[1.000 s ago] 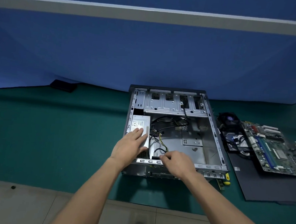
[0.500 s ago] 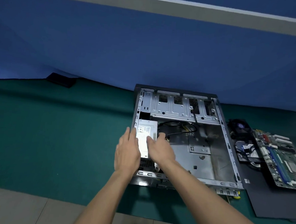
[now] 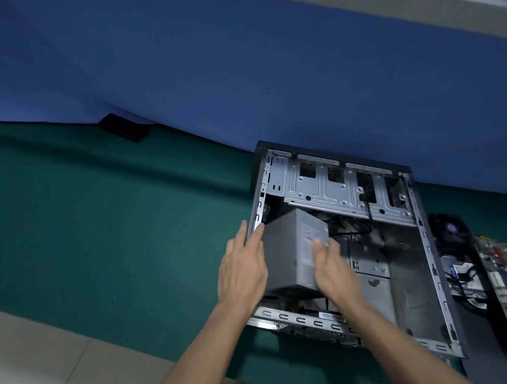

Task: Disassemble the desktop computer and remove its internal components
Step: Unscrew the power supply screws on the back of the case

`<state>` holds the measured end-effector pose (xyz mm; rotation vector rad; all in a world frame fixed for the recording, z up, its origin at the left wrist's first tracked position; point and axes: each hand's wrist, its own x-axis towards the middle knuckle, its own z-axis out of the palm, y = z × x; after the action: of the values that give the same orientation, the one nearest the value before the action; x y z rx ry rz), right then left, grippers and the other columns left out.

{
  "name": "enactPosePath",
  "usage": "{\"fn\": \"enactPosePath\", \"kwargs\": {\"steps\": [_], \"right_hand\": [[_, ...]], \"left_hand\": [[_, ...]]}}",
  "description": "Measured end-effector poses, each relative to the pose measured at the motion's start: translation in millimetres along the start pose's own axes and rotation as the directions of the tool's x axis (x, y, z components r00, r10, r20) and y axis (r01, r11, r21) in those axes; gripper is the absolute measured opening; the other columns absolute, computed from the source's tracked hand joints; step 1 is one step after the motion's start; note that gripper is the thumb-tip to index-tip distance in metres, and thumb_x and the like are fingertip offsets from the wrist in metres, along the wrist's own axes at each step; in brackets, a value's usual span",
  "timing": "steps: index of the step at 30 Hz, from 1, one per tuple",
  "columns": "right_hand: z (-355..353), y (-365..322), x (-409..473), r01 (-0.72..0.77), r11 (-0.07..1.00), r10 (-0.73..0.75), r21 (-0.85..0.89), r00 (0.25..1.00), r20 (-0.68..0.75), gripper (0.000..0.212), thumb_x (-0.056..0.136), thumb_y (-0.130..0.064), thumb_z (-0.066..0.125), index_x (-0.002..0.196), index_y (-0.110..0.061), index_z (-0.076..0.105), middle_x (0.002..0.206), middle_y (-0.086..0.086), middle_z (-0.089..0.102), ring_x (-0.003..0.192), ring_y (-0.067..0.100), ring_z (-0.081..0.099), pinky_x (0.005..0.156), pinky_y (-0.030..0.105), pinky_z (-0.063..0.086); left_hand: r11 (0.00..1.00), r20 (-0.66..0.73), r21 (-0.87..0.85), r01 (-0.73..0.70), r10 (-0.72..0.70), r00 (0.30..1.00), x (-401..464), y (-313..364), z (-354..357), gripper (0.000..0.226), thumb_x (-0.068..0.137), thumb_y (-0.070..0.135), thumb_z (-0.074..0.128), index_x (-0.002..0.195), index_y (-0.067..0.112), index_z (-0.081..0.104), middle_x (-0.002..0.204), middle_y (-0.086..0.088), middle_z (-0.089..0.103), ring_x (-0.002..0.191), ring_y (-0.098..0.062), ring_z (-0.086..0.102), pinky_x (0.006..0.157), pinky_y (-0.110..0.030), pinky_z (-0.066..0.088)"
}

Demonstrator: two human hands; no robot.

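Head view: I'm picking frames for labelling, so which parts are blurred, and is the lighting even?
Head view: the power supply and both hands, left and right, are motion-smeared; the case drive cage stays fairly crisp; the motherboard at the right edge is soft; lighting is dim and even, without glare; the wide lens bows the table edge.

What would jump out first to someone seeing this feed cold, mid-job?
First, the grey power supply, tilted up out of the near-left corner of the open computer case, with the left hand flat against its left side and the right hand against its labelled face. Next, the removed motherboard and a cooler fan lying right of the case, on a black panel over the green mat.
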<state>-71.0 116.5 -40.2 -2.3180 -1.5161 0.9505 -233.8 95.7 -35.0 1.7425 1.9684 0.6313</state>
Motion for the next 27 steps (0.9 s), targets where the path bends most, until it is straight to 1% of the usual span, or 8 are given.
{"fn": "enactPosePath", "kwargs": {"steps": [2, 4, 6, 10, 16, 21, 23, 27], "right_hand": [[-17.2, 18.7, 3.0, -0.115, 0.964, 0.09, 0.239, 0.989, 0.114, 0.067, 0.097, -0.056, 0.019, 0.147, -0.012, 0.023, 0.147, 0.013, 0.038, 0.133, 0.029, 0.038, 0.108, 0.041, 0.028], [-22.9, 25.3, -1.5, -0.162, 0.888, 0.076, 0.431, 0.975, 0.209, 0.078, 0.092, -0.06, 0.036, 0.15, -0.015, 0.013, 0.154, 0.005, 0.024, 0.139, 0.024, 0.029, 0.112, 0.042, 0.02], [-20.0, 22.9, -6.5, -0.147, 0.883, 0.04, 0.446, 0.97, 0.241, 0.103, 0.078, -0.061, 0.062, 0.151, -0.017, 0.003, 0.156, 0.004, 0.02, 0.139, 0.024, 0.027, 0.112, 0.044, 0.02], [-19.4, 9.4, -8.4, -0.117, 0.91, 0.027, 0.399, 0.974, 0.225, 0.107, 0.068, -0.043, 0.079, 0.149, -0.019, 0.012, 0.138, 0.005, 0.049, 0.121, 0.024, 0.051, 0.108, 0.043, 0.035], [-62.0, -26.5, -19.2, 0.122, 0.983, -0.146, 0.139, 0.974, 0.173, 0.117, 0.043, -0.051, 0.078, 0.146, -0.037, 0.025, 0.109, -0.002, 0.065, 0.094, 0.018, 0.063, 0.09, 0.037, 0.05], [-115.3, -56.2, -23.9, 0.326, 0.933, -0.31, -0.153, 0.943, 0.119, 0.117, 0.044, -0.054, 0.075, 0.147, -0.037, 0.022, 0.108, 0.006, 0.054, 0.091, 0.022, 0.057, 0.078, 0.034, 0.051], [-139.4, -63.3, -27.7, 0.415, 0.855, -0.385, -0.311, 0.91, 0.156, 0.111, 0.048, -0.054, 0.072, 0.146, -0.044, 0.021, 0.1, 0.0, 0.046, 0.095, 0.02, 0.047, 0.081, 0.034, 0.046], [-173.3, -62.1, -41.6, 0.551, 0.529, -0.506, -0.646, 0.815, 0.281, 0.098, 0.055, -0.055, 0.063, 0.142, -0.054, 0.018, 0.097, -0.006, 0.037, 0.09, 0.015, 0.035, 0.073, 0.029, 0.031]], "left_hand": [[0.997, 0.013, 0.071, 0.001, -0.002, 1.0, 0.6, 0.9, 2.0, 0.046, 0.101, 0.027, 0.027, 0.146, 0.031, 0.023, 0.156, 0.0, 0.015, 0.126, -0.019, 0.035, 0.095, -0.034, 0.04], [0.992, 0.02, 0.125, -0.004, 0.001, 1.0, 2.4, 1.1, 4.8, 0.05, 0.099, 0.02, 0.031, 0.147, 0.031, 0.019, 0.156, -0.001, 0.012, 0.124, -0.02, 0.037, 0.093, -0.033, 0.041], [0.989, 0.026, 0.146, 0.005, -0.009, 1.0, 3.2, 1.3, 6.3, 0.054, 0.098, 0.015, 0.034, 0.147, 0.03, 0.018, 0.156, -0.002, 0.012, 0.123, -0.02, 0.039, 0.092, -0.033, 0.041], [0.986, 0.017, 0.166, 0.006, -0.009, 1.0, 2.1, 1.5, 4.4, 0.055, 0.097, 0.012, 0.036, 0.146, 0.029, 0.018, 0.155, -0.005, 0.016, 0.123, -0.022, 0.039, 0.093, -0.033, 0.04], [0.983, 0.018, 0.186, -0.004, 0.001, 1.0, 1.4, 3.4, 2.3, 0.042, 0.102, 0.029, 0.023, 0.144, 0.03, 0.022, 0.152, -0.009, 0.021, 0.123, -0.024, 0.039, 0.094, -0.036, 0.039], [0.969, -0.002, 0.246, -0.023, 0.024, 1.0, 2.3, 3.5, 2.3, 0.044, 0.102, 0.028, 0.024, 0.146, 0.026, 0.019, 0.153, -0.009, 0.02, 0.124, -0.023, 0.039, 0.095, -0.033, 0.037], [0.963, -0.008, 0.267, -0.044, 0.048, 0.999, 2.2, 4.5, 2.9, 0.047, 0.101, 0.022, 0.028, 0.147, 0.022, 0.017, 0.154, -0.01, 0.018, 0.125, -0.023, 0.037, 0.096, -0.033, 0.035], [0.918, -0.004, 0.364, -0.156, 0.169, 0.986, 4.9, 6.2, 5.7, 0.06, 0.096, 0.009, 0.031, 0.15, 0.015, 0.004, 0.155, -0.014, 0.01, 0.136, -0.027, 0.024, 0.107, -0.037, 0.026]]}}
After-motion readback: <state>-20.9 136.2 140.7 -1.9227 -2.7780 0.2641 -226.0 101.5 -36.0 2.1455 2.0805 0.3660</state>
